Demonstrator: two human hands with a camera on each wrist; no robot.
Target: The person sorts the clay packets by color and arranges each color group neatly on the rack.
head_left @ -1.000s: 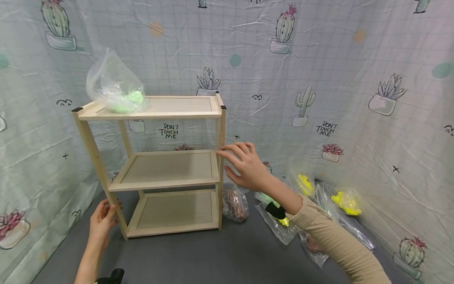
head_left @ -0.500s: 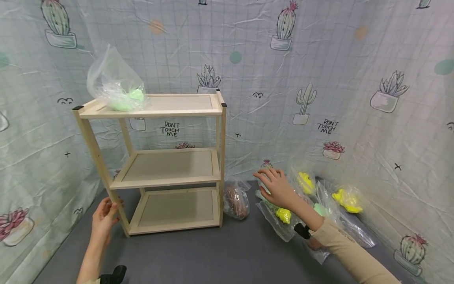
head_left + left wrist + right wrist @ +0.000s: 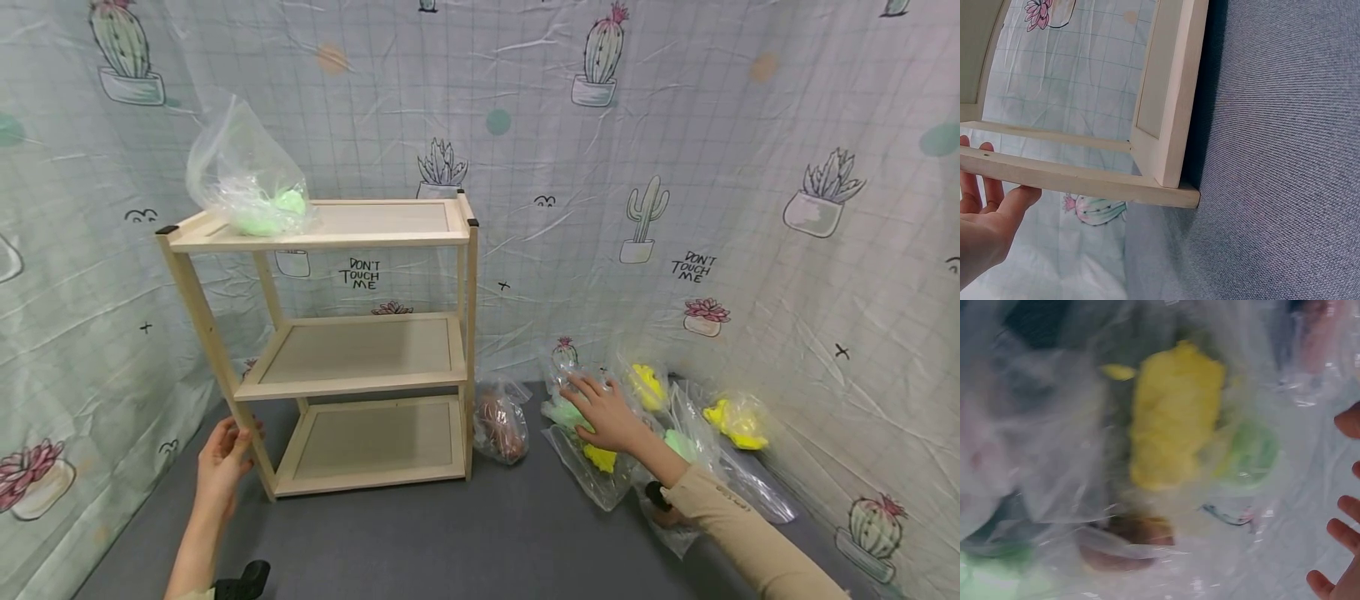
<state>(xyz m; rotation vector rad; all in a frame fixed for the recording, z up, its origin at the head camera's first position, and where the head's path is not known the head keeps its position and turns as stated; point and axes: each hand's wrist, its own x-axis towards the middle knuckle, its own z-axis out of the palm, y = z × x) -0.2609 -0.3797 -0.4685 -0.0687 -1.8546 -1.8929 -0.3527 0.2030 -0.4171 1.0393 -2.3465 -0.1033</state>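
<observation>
A light wooden three-tier shelf (image 3: 352, 390) stands upright at the left. My left hand (image 3: 222, 457) holds its front left post (image 3: 1079, 178) low down, fingers behind and thumb against the near side. My right hand (image 3: 606, 415) is over the plastic bags at the right, its fingers spread and nothing held. Beneath it lie a bag with a pale green lump (image 3: 564, 412) and a bag with a yellow lump (image 3: 600, 457). Whether the right fingertips touch the plastic, I cannot tell. The right wrist view is blurred, showing a yellow lump (image 3: 1175, 419) in clear plastic.
A clear bag with a green lump (image 3: 288, 202) sits on the top tier. Beside the shelf's right leg rests a bag with a reddish-brown lump (image 3: 501, 425). More bags, including one with a yellow lump (image 3: 735, 425), lie far right. A cactus-print curtain (image 3: 570, 167) hangs behind.
My right hand has moved away from the shelf's right post, rightward and down to the bags. My left hand stays on the left post.
</observation>
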